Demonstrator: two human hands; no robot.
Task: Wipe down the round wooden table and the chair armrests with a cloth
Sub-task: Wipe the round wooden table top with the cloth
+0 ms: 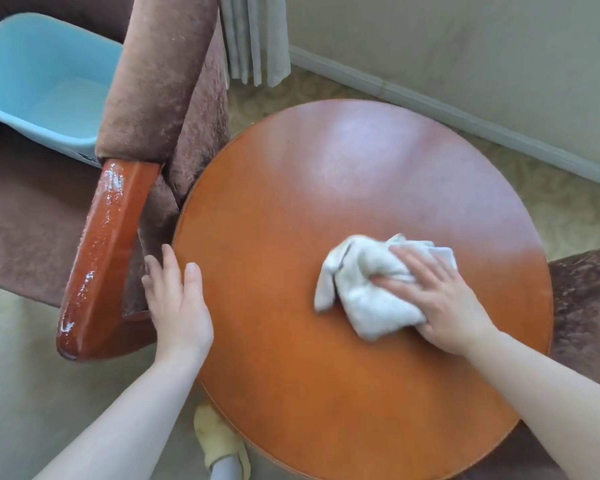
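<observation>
Hands first: the right hand (440,299) lies flat on a crumpled white cloth (368,289), fingers spread and straight, and presses it onto the round wooden table (291,375), a little right of the middle of the top. The left hand (179,303) rests with relaxed, straight fingers on the left rim of the table and holds nothing; it seems to steady the table. Just beside this hand is the glossy wooden armrest (104,258) of a brown plush chair (160,109), with bright wet-looking spots on it. On the chair seat stands a light blue basin (32,74). A second brown chair (589,299) shows at the right edge, behind the table.

I judge that the table step is in hand. The near part of the top probably waits for the cloth, so the next move calls for long sweeps toward the near edge with even pressure.
</observation>
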